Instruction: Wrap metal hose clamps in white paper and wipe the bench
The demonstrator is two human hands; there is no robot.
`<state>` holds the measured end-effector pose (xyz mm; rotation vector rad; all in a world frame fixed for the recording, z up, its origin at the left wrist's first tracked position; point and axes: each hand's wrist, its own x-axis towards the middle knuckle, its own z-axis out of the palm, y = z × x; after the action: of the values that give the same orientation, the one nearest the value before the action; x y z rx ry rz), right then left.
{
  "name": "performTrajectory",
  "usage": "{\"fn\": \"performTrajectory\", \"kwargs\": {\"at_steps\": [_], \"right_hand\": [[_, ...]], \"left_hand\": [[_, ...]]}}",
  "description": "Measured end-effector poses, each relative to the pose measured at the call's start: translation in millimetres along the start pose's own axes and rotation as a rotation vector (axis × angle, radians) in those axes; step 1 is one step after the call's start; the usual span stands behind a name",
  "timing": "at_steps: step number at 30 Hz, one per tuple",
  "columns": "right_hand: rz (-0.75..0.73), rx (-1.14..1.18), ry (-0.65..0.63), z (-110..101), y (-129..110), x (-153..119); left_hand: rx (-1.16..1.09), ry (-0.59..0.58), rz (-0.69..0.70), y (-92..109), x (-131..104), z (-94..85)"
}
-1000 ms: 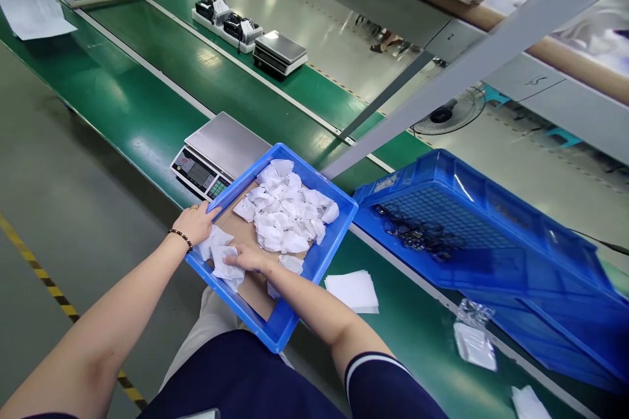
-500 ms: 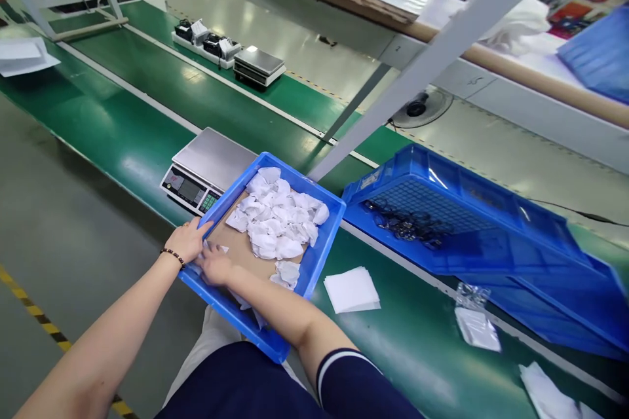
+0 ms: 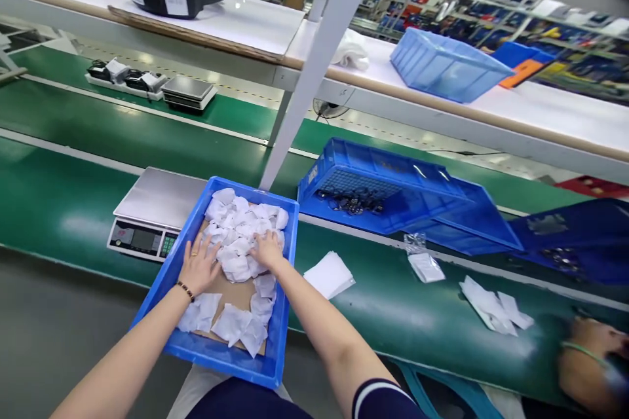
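A blue tray (image 3: 291, 236) with a brown cardboard bottom rests partly on the green bench, its near end over my lap. Crumpled white paper pieces (image 3: 234, 262) are heaped in its far half, and flatter ones (image 3: 240, 327) lie near its front. My left hand (image 3: 199, 267), with a ring and a beaded bracelet, is spread at the left side of the heap. On the heap's right side lies my right hand (image 3: 268, 250), fingers apart, touching the white pieces. Neither hand holds anything.
A scale (image 3: 162, 200) stands left of the tray. To the right are white sheets (image 3: 330, 274), blue bins (image 3: 388, 183) with dark parts, and small plastic bags (image 3: 425, 267). Another person's hand (image 3: 590, 340) is at the right edge. A metal post (image 3: 314, 72) rises behind the tray.
Both hands have moved from the tray's near left edge onto the heap and opened out. White pieces now show near the front. The view has swung right and up, bringing the other person's hand in.
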<state>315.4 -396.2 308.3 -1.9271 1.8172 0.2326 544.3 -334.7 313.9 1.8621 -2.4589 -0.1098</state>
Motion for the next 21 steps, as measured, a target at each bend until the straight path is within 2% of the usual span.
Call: {"fn": "performTrajectory", "kwargs": {"at_steps": [3, 5, 8, 10, 12, 14, 16, 18, 21], "right_hand": [[0.008, 0.012, -0.124, 16.9, -9.1, 3.5], [-0.008, 0.033, -0.156, 28.6, -16.7, -3.1], [-0.039, 0.051, -0.256, 36.6, -19.6, -16.9], [-0.06, 0.055, -0.322, 35.1, -15.8, -24.1], [-0.099, 0.072, -0.314, 30.4, -9.8, -28.8], [-0.155, 0.11, -0.207, 24.2, -3.2, -33.3], [-0.208, 0.154, -0.006, 17.3, 4.5, -41.5], [-0.236, 0.198, 0.237, 10.2, 15.6, -56.0], [-0.198, 0.275, 0.547, 1.9, 45.6, -91.1]], "left_hand": [[-0.051, -0.049, 0.03, 16.3, 61.5, 14.8], [-0.062, -0.121, -0.016, 18.7, 88.6, 26.6], [-0.035, -0.181, -0.058, 10.6, 101.6, 41.5], [0.008, -0.157, -0.051, 0.0, 99.0, 46.5], [0.051, -0.14, -0.042, -11.4, 96.2, 46.8], [0.08, -0.15, -0.039, -19.6, 96.9, 43.8], [0.092, -0.171, -0.049, -21.7, 99.4, 39.0], [0.083, -0.17, -0.063, -17.0, 98.4, 33.0], [0.038, -0.079, -0.032, -1.2, 82.9, 21.8]]}}
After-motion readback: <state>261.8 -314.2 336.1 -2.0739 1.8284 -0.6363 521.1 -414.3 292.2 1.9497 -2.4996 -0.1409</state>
